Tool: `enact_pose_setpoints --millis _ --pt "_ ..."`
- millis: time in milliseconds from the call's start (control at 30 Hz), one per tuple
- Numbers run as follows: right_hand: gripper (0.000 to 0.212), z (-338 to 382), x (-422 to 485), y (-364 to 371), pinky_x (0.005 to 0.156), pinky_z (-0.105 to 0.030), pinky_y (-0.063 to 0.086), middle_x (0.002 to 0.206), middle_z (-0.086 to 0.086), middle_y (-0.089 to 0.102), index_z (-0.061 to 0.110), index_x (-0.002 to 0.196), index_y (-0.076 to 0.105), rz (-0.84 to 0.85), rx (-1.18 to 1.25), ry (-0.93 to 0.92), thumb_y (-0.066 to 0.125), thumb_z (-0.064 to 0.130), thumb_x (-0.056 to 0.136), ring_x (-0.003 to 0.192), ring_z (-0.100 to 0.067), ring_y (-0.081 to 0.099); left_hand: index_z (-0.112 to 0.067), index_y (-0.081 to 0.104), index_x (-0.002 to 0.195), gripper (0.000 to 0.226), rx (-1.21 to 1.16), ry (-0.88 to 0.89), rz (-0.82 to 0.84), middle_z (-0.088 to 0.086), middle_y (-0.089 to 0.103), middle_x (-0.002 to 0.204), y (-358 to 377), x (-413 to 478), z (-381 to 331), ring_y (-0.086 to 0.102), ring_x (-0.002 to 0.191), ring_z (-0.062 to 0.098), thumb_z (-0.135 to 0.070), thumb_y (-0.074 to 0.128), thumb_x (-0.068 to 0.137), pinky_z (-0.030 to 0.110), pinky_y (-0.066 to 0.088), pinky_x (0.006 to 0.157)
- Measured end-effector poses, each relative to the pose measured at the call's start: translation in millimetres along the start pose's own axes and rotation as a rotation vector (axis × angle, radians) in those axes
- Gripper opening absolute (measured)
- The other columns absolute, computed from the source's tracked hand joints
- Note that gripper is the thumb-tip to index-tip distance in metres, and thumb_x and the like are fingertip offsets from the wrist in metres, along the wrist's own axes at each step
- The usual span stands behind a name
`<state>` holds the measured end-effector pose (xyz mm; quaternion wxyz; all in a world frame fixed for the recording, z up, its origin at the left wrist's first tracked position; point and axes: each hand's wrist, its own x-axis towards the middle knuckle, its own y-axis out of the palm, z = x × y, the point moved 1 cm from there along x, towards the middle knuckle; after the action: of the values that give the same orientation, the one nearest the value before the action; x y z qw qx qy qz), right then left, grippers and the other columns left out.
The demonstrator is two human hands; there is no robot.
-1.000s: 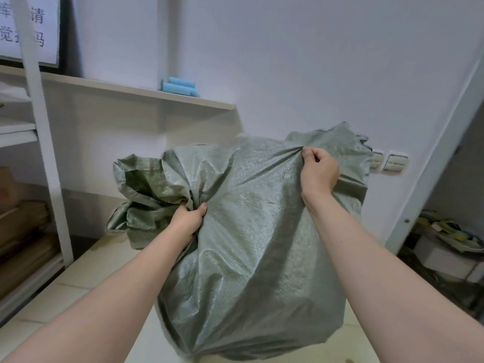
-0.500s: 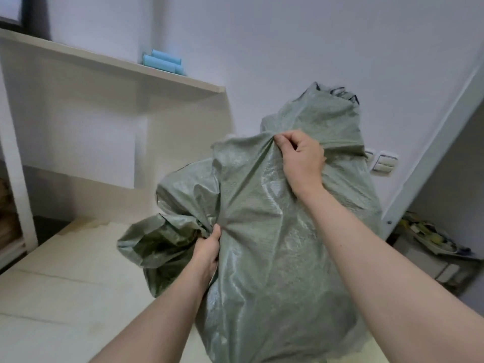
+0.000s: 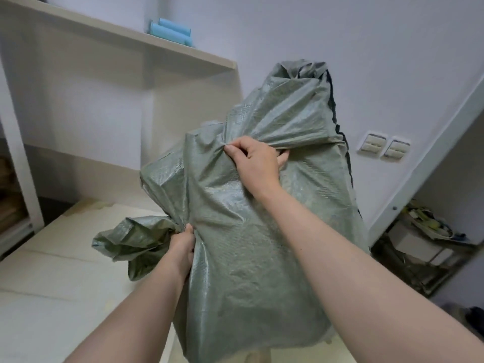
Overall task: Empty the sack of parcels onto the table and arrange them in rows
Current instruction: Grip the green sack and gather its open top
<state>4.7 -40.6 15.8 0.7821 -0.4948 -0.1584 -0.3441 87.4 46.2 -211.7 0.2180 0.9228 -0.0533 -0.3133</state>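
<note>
Over the table (image 3: 47, 297) the sack (image 3: 251, 244) is held up full, and no parcels lie out yet. Its bunched mouth droops toward the table, likely so the load can slide out that way. The left hand (image 3: 183, 247) is clenched round that neck, arm low. The right hand (image 3: 255, 161), higher above the table, pinches a fold of cloth, forearm raised as if to tip the far end up.
</note>
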Motion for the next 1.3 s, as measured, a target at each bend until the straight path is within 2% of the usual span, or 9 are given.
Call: enact_pose_setpoints --millis 133,267,367,500,667,833,1000,1167,1300 --pt "0.019 23.6 -28.0 39.0 0.11 -0.058 -0.01 0.088 0.012 0.07 0.033 0.087 0.069 0.063 -0.043 -0.045 0.053 0.04 0.095 0.101 -0.009 0.06 0.0 0.06 0.084 0.019 0.064 -0.054 0.016 0.014 0.06 0.068 -28.9 -32.9 -9.4 0.059 0.056 0.026 -0.016 0.058 0.094 0.033 0.055 0.064" --pt "0.02 46.0 -48.4 65.6 0.11 -0.06 -0.011 0.081 0.013 0.067 0.032 0.084 0.068 0.113 -0.048 -0.079 0.053 0.04 0.095 0.099 -0.01 0.061 0.009 0.058 0.116 0.025 0.007 -0.002 -0.015 0.015 0.058 0.078 -58.7 -44.0 -7.7 0.055 0.064 0.027 -0.006 0.05 0.097 0.034 0.051 0.051" --pt "0.022 59.3 -70.6 84.4 0.11 -0.062 -0.008 0.088 0.013 0.07 0.031 0.086 0.07 0.17 -0.081 -0.14 0.053 0.04 0.095 0.102 -0.008 0.059 0.008 0.054 0.129 0.035 -0.084 -0.061 -0.055 0.02 0.064 0.1 -84.3 -42.6 6.4 0.059 0.075 0.029 -0.012 0.047 0.1 0.041 0.05 0.073" --pt "0.021 74.9 -101.5 108.7 0.11 -0.059 -0.01 0.093 0.014 0.071 0.031 0.089 0.071 0.275 -0.081 -0.209 0.053 0.04 0.095 0.105 -0.008 0.059 0.001 0.059 0.124 0.036 -0.14 -0.148 -0.095 0.019 0.065 0.12 -124.3 -31.8 30.0 0.064 0.098 0.036 -0.016 0.056 0.093 0.047 0.051 0.094" --pt "0.02 88.3 -116.6 130.9 0.11 -0.057 -0.012 0.093 0.015 0.071 0.034 0.09 0.071 0.349 -0.099 -0.25 0.053 0.042 0.095 0.105 -0.01 0.06 0.0 0.065 0.115 0.033 -0.148 -0.197 -0.102 0.018 0.069 0.11 -152.6 -35.5 36.3 0.066 0.099 0.035 -0.016 0.067 0.087 0.048 0.055 0.088" --pt "0.02 90.6 -121.6 146.0 0.111 -0.058 -0.012 0.092 0.014 0.072 0.034 0.091 0.071 0.35 -0.16 -0.243 0.054 0.042 0.094 0.106 -0.009 0.06 -0.01 0.063 0.111 0.059 -0.193 -0.196 -0.04 0.013 0.069 0.104 -159.3 -54.5 14.3 0.065 0.094 0.028 -0.063 0.044 0.093 0.041 0.054 0.078" --pt "0.018 94.8 -132.3 156.8 0.11 -0.059 -0.014 0.091 0.013 0.071 0.031 0.091 0.071 0.365 -0.206 -0.264 0.056 0.04 0.094 0.105 -0.01 0.061 -0.035 0.035 0.145 0.13 -0.039 0.016 -0.148 0.002 0.038 0.152 -164.4 -28.6 -37.8 0.045 0.133 0.028 -0.105 0.04 0.036 0.055 0.043 0.102" --pt "0.03 100.0 -135.3 156.0 0.113 -0.063 0.001 0.125 -0.015 0.063 0.012 0.121 0.066 0.401 -0.364 -0.296 0.055 0.024 0.095 0.128 -0.03 0.049 -0.036 0.009 0.154 0.103 0.362 0.567 -0.056 -0.004 0.002 0.163 -106.7 -110.0 -111.5 0.006 0.149 0.02 -0.073 0.061 0.073 0.047 0.015 0.12" --pt "0.066 96.3 -132.2 145.1 0.119 -0.05 -0.002 0.154 -0.024 0.029 -0.004 0.147 0.032 0.431 -0.287 -0.224 0.06 0.023 0.093 0.146 -0.033 0.021 -0.041 0.034 0.145 0.082 0.604 0.618 -0.145 0.001 0.021 0.158 -79.3 -104.0 -116.3 0.013 0.147 0.025 -0.061 0.07 0.075 0.045 0.015 0.12"
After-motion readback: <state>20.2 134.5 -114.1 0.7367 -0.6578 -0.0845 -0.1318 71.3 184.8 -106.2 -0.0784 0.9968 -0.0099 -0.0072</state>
